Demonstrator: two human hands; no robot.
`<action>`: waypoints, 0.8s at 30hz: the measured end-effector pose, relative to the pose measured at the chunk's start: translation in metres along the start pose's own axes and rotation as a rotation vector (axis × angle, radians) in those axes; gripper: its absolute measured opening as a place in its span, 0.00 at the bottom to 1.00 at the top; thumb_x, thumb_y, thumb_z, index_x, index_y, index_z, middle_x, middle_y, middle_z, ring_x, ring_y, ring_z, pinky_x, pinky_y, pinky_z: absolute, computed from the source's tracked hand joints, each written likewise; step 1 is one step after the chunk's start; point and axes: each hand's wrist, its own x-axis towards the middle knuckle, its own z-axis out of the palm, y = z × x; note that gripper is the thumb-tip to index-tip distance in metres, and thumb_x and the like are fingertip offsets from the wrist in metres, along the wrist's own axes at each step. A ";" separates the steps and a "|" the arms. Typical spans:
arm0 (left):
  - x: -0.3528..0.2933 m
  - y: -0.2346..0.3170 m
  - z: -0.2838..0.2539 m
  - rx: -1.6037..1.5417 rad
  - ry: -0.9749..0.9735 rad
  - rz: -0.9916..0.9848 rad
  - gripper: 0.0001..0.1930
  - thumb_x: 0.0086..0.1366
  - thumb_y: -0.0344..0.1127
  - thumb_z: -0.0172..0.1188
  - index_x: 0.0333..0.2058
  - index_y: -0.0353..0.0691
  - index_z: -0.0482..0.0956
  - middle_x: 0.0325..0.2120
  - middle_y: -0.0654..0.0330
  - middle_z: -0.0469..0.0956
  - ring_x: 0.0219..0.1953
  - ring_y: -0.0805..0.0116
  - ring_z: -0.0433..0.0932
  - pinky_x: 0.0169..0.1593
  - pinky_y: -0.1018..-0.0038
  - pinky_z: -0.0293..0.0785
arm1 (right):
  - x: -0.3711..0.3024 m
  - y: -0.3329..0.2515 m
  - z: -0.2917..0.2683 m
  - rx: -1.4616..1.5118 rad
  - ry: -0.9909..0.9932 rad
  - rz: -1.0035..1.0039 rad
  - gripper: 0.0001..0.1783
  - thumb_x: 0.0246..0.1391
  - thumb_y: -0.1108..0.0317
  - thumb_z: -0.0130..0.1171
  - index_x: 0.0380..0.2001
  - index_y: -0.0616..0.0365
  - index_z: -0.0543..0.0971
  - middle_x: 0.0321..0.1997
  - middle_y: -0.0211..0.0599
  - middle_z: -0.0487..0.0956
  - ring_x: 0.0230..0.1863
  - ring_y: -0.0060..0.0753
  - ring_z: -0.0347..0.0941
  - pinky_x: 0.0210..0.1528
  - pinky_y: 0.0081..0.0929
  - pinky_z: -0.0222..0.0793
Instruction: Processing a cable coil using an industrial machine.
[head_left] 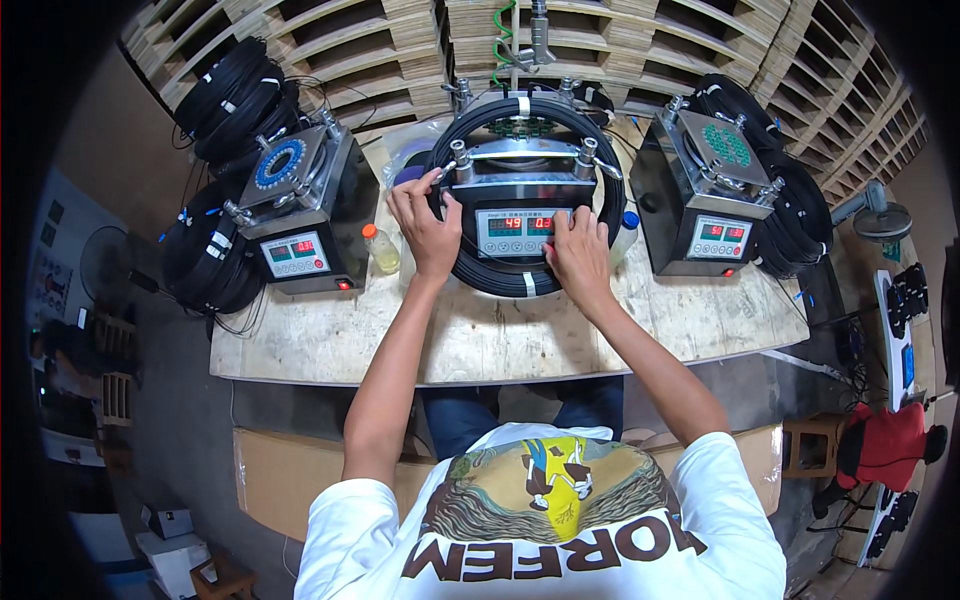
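Note:
A polishing machine (524,172) with a lit red display panel (524,234) stands on the bench before me. A large coil of black cable (478,272), bound with white ties, loops around its front. My left hand (428,225) is at the coil's left side, thumb and fingers apart, fingertips next to the machine's left clamp post (460,155). My right hand (582,255) lies over the coil's right side. Its thumb and forefinger reach the panel's right edge, apart from each other; whether a button is pressed, I cannot tell.
Similar machines stand left (300,215) and right (705,190), with black cable coils (228,105) beside them. A small orange-capped bottle (381,250) and a blue-capped bottle (628,228) flank the middle machine. Wooden pallets (660,60) rise behind the bench (500,345).

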 end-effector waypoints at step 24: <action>-0.011 0.001 0.000 -0.277 -0.102 -0.302 0.27 0.71 0.38 0.53 0.66 0.38 0.61 0.54 0.45 0.70 0.55 0.49 0.71 0.61 0.62 0.63 | 0.032 0.064 -0.007 0.731 0.540 0.412 0.21 0.69 0.62 0.45 0.56 0.66 0.73 0.52 0.50 0.75 0.53 0.47 0.72 0.59 0.36 0.63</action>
